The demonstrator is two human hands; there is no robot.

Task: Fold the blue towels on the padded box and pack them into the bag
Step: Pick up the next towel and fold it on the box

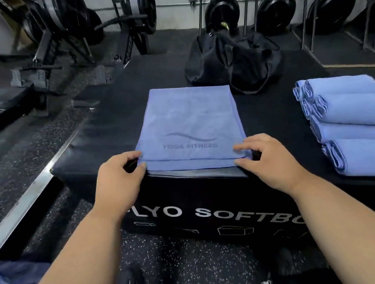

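Mid-fold: the flat blue microfibre towel lies on the black padded box, its near corners pinched by the left hand and right hand. Next, I'd judge, carry that edge toward the black bag.

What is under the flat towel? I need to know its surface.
The black padded box lies under the flat towel. The part beneath it is covered.

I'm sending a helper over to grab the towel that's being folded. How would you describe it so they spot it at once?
Find the black padded box with white lettering on its front. The towel lies flat at its near edge, both hands pinching its near corners. Unlike the folded towels lined up at the right, it shows a printed YOGA FITNESS logo.
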